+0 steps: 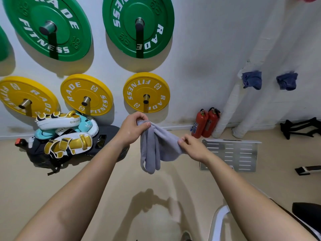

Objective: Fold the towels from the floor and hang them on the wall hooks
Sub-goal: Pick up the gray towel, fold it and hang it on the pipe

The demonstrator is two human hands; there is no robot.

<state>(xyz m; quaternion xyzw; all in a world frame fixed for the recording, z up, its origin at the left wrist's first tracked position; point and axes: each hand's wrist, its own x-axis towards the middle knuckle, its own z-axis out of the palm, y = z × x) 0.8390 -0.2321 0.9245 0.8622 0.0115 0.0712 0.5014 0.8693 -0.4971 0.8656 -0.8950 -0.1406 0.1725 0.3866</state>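
A grey towel (157, 146) hangs in folds between both hands, above the beige floor. My left hand (132, 127) pinches its top edge, thumb and fingers curled over the hem. My right hand (192, 146) grips the towel's right end lower down, stretching the cloth sideways. The loose folded part droops below my left hand. Two blue towels hang bunched on the white wall at the right, one blue towel (251, 80) next to a wrapped pipe and the other blue towel (287, 81) further right. Their hooks are hidden by the cloth.
Green weight plates (139, 26) and yellow weight plates (146, 92) hang on wall pegs. A pile of boxing pads (64, 134) lies at the left. Two red fire extinguishers (205, 123), wrapped pipes (231, 105) and a metal slotted plate (231, 155) stand at the right.
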